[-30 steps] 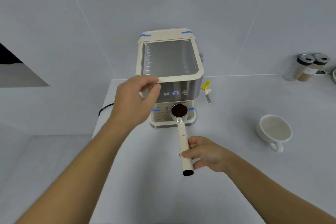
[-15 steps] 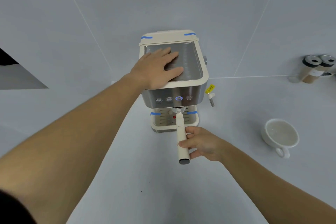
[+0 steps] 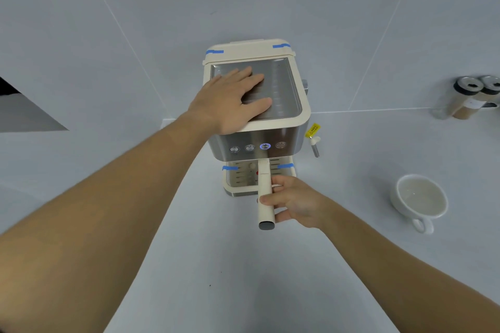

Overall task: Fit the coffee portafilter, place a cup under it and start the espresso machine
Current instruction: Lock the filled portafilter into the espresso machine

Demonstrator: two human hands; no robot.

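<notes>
A cream and steel espresso machine [image 3: 286, 138] stands against the wall on the white counter. My left hand [image 3: 232, 101] lies flat, fingers spread, on its metal top tray. My right hand [image 3: 293, 201] grips the cream handle of the portafilter [image 3: 265, 192], which points toward me. The portafilter's basket end is hidden under the machine's front, above the drip tray [image 3: 239, 178]. One button [image 3: 265, 146] on the front panel glows blue. A white cup [image 3: 418, 199] sits empty on the counter to the right, apart from the machine.
A steam wand with a yellow tag [image 3: 313, 140] sticks out of the machine's right side. Two lidded jars [image 3: 472, 97] stand at the far right by the wall. A dark opening [image 3: 16, 105] lies at the left edge.
My left hand went from the machine's front edge to flat on its top. My right hand pushed the portafilter forward, and its coffee-filled basket went out of sight under the machine.
</notes>
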